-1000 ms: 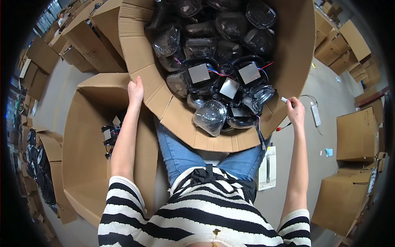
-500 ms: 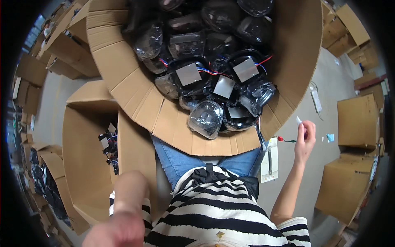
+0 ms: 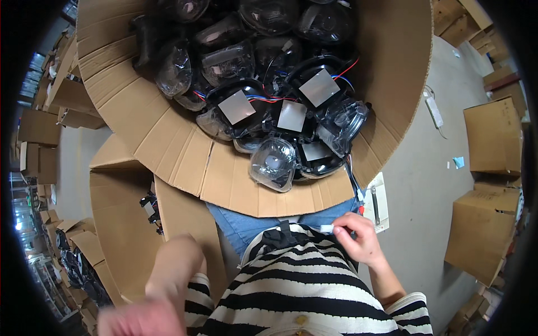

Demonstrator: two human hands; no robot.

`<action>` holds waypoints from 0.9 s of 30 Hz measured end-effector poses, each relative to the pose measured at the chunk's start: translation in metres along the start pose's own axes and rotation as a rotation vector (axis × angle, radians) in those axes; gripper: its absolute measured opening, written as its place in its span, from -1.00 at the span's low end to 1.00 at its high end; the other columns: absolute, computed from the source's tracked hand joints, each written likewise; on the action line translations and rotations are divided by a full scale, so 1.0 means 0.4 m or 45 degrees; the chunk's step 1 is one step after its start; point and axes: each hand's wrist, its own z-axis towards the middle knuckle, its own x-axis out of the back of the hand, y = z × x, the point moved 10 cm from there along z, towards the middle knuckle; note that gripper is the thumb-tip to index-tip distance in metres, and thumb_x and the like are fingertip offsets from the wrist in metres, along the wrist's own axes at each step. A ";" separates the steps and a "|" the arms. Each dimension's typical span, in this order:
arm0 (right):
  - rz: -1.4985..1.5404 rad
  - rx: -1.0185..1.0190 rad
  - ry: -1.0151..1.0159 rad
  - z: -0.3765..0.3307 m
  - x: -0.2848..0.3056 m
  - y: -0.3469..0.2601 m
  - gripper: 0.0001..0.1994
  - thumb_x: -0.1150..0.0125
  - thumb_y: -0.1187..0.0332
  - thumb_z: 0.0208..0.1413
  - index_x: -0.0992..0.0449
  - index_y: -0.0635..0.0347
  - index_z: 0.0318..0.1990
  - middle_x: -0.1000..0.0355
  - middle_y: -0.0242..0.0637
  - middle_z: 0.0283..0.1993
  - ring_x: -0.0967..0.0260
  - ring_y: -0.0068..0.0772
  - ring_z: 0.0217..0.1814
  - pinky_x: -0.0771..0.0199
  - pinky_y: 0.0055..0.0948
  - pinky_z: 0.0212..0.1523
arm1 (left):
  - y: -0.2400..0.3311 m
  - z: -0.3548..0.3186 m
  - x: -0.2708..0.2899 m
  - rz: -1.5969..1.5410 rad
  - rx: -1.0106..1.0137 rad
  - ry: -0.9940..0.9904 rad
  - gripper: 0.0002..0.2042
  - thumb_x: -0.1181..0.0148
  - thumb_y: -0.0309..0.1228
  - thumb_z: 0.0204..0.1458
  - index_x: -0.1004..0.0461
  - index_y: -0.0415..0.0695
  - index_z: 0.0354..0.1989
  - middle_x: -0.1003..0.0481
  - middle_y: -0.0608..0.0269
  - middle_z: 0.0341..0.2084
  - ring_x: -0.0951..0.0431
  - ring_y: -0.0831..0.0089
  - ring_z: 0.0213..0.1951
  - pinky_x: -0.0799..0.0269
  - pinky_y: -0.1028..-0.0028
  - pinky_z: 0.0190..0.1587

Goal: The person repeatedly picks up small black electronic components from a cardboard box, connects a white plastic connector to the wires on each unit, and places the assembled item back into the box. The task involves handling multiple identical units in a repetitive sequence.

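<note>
My right hand [image 3: 360,239] is in front of my striped shirt, thumb and finger pinched on a small white piece [image 3: 327,228] that I cannot make out further. Just beyond it, a red-tipped wire [image 3: 361,209] hangs past the rim of a large round-bent cardboard box [image 3: 280,203]. Black lamp units with clear lenses [image 3: 273,163] fill that box; several show silver plates [image 3: 318,88] and coloured wires. At the lower left my left hand [image 3: 140,319] is raised close to the camera, smeared by motion, its fingers unreadable.
Left of me stands an open carton [image 3: 126,224] with small wired parts [image 3: 150,208] inside. A white tray with a dark slot [image 3: 376,204] lies by my right thigh. Closed cartons [image 3: 493,137] line the right side, and a power strip [image 3: 434,112] is on the floor.
My right hand has come in from the right toward my waist, still pinching the white piece. My left hand has shifted slightly lower and left. The whole view has turned a little.
</note>
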 end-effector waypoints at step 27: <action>0.083 -0.003 -0.239 0.066 -0.109 -0.001 -0.97 -0.06 0.53 -0.13 -0.39 0.30 -0.48 -0.30 -0.29 -0.60 -0.20 -0.47 -0.65 -0.16 -0.55 -0.63 | -0.105 -0.772 0.478 1.055 1.737 0.674 -0.94 -0.01 -0.57 -0.04 -0.38 -0.25 -0.38 -0.43 0.20 -0.37 -0.44 0.46 -0.24 -0.30 0.56 -0.16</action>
